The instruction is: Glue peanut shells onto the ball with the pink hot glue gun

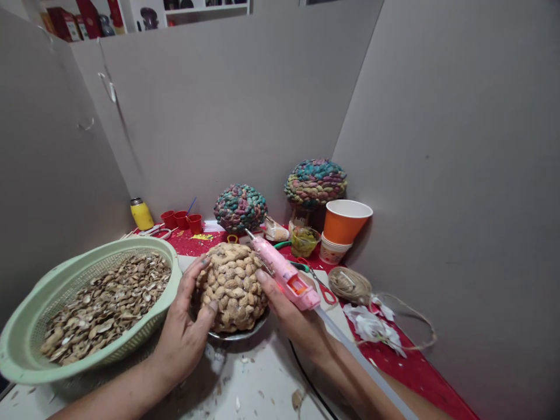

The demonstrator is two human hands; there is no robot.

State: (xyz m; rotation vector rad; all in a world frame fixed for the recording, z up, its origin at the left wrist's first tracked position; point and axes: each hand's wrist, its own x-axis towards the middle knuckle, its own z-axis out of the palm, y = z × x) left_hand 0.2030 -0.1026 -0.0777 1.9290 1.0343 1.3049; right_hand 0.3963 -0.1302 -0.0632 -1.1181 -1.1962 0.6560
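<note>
A dome covered in peanut shells (pixel 236 283) sits in a shallow metal bowl (pixel 245 335) on the white table. My left hand (pixel 188 321) grips its left side, fingers along the edge and thumb on the front. In my right hand (pixel 293 318) is a pink glue gun (pixel 284 271), its nozzle pointing up and left past the dome's top. A long translucent glue stick (pixel 363 361) runs out of the gun's back end over the forearm. My right fingertips rest at the dome's right side; the rest of that grip is partly hidden.
A green colander (pixel 170 291) of shells stands left. Behind are two coloured shell domes (pixel 240 207), red cups (pixel 181 220), a yellow bottle (pixel 140 213) and an orange paper cup (pixel 341 224). Right lie scissors (pixel 327 293), twine (pixel 350 286) and crumpled tissue (pixel 371 326). Grey panels enclose the table.
</note>
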